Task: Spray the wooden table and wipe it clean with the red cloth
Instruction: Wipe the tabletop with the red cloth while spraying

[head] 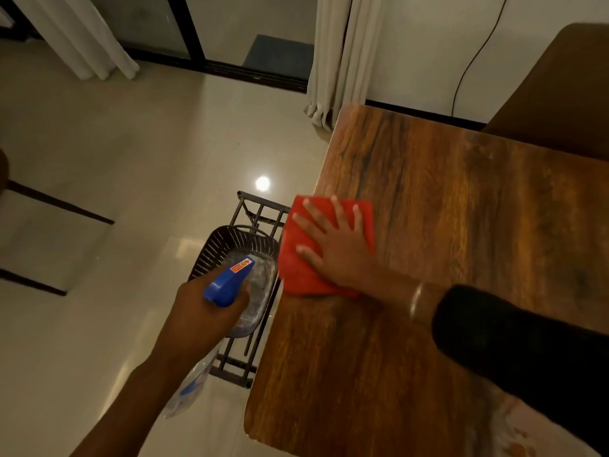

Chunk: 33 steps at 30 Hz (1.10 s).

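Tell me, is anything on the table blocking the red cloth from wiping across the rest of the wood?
Nothing visible does. The right hand presses flat on the red cloth at the wooden table's left edge, and the wood beyond it looks bare. The left hand holds the blue spray bottle off the table, over a dark basket.

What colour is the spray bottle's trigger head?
Blue, with a small red-orange sticker on top; the spray bottle is gripped in the left hand, seen in the head view.

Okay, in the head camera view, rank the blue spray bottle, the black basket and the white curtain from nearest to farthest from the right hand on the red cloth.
1. Black basket: just left of the right hand, beside the table edge.
2. Blue spray bottle: lower left, gripped by the left hand.
3. White curtain: far above, by the wall.
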Available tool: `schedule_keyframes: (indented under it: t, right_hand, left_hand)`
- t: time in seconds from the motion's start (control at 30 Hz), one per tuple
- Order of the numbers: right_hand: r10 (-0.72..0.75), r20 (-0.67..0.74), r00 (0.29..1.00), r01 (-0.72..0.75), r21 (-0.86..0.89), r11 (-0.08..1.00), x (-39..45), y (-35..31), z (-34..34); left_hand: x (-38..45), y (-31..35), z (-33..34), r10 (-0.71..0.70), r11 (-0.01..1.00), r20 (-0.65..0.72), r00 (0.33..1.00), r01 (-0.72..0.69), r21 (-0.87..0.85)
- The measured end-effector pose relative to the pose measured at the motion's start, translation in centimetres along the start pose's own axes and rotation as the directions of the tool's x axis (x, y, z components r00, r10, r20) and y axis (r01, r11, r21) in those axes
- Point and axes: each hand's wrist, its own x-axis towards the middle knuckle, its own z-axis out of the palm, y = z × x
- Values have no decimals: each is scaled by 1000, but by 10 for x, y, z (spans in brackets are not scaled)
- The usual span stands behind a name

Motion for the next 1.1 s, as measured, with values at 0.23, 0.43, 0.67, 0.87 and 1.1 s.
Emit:
schedule_keyframes:
  t: [0.23,0.43,0.67,0.87,1.1]
  right_hand:
    - [333,-138,933,-344,-61,937,131,64,-35]
    - [9,-59,998,-13,-70,997,2,-45,15]
    - [-184,116,976,193,-79,978,-194,-124,75]
    - [118,-77,990,-111,90,990,-74,-27,17]
    - [317,-107,942,-323,-35,946,-16,20,0]
  left_hand:
    - [-8,8,2,82,996,-11,997,-83,-24]
    - [9,28,4,-32,999,109,994,29,26]
    - [8,49,3,92,996,55,994,-93,14]
    - [-10,59,14,68,994,86,994,-75,85]
    - [-50,77,37,46,992,165,985,-65,113]
